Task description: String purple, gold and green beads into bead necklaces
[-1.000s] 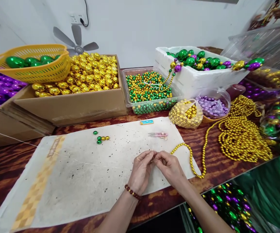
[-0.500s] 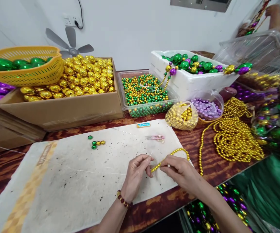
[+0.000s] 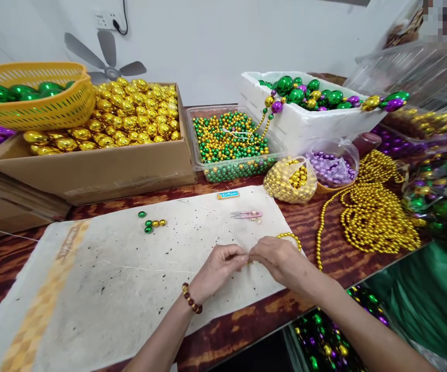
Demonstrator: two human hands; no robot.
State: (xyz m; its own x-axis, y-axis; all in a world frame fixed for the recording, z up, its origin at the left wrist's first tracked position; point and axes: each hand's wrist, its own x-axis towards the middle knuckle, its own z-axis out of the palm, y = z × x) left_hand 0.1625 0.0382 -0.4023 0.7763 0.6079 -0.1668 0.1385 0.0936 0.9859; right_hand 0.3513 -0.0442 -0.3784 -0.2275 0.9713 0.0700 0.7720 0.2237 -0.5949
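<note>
Over the white cloth, the fingertips of my two hands meet in a pinch. My right hand is closed on a gold bead string, whose loop comes out behind it onto the cloth. Closed beside it, my left hand, with a beaded bracelet at the wrist, pinches thin thread. A pale thread runs across the cloth toward this hand. Fingers hide most of the join; a bit of gold bead shows below them. Pink-handled thread snips lie beyond, with a few green and gold beads farther left.
Behind the cloth stand a carton of gold beads, a clear tub, a white foam box and a bag of gold beads. Gold bead strings lie heaped at right. A yellow basket tops the carton.
My right hand has moved left and my left hand slightly right, so their fingertips now meet. The bead length between them is mostly covered. The view has shifted slightly.
</note>
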